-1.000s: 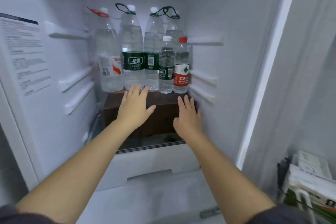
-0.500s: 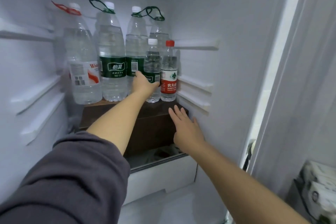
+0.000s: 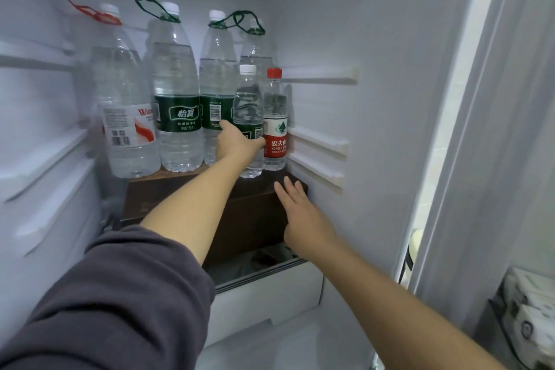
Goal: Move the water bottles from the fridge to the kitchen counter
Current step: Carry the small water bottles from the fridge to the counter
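The left hand [image 3: 238,144] had its fingers curled round the small white-capped bottle [image 3: 247,99], which stood upright on the brown box [image 3: 168,198], its neck rising above the knuckles. The right hand [image 3: 300,210] hovered flat-fingered and empty, with the red-capped bottle [image 3: 274,117] just above its fingertips.

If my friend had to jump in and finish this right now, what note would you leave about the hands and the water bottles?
Left hand: grips the small white-capped bottle at its label; the bottle's base is on the brown box.
Right hand: open, holding nothing, near the box's right corner.
Bottles: six in the fridge, all upright on the box: four large bottles, the gripped one, and a small red-capped bottle beside it.
Done: no bottle is lifted out; the counter is not in view.
Left: carry every bottle to the counter.
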Motion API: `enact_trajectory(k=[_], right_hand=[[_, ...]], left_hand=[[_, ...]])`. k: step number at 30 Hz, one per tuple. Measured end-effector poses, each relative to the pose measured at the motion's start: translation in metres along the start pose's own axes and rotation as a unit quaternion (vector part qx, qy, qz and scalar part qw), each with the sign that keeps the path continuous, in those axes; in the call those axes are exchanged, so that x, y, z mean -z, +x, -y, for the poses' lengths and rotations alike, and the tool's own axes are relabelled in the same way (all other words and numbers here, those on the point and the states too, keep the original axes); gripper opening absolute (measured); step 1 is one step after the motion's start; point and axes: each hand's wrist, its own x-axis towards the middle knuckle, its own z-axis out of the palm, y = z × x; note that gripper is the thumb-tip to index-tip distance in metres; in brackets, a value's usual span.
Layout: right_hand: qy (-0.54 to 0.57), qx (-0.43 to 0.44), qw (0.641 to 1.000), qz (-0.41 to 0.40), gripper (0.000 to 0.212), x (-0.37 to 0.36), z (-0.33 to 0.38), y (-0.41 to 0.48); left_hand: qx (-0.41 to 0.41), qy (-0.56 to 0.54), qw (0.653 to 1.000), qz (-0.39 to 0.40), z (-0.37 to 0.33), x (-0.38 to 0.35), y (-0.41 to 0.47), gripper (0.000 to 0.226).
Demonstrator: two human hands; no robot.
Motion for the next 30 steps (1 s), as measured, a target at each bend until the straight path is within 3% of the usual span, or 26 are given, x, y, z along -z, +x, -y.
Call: enact_trajectory(k=[13, 23, 30], right_hand=[[0.019, 0.007, 1.000, 0.000, 0.094, 0.004, 0.003, -0.006], [0.004, 0.011, 1.000, 0.002, 0.091, 0.005, 0.004, -0.006], [-0.012, -0.001, 1.000, 0.022, 0.077, 0.021, 0.011, -0.001]], left_hand=[[-0.098, 0.036, 0.993, -0.048, 0.030, 0.078, -0.054, 0.046], [-0.115, 0.041, 0.990, -0.072, 0.048, 0.101, -0.065, 0.050], [-0.131, -0.004, 0.991, 0.016, 0.062, 0.104, -0.071, 0.059]])
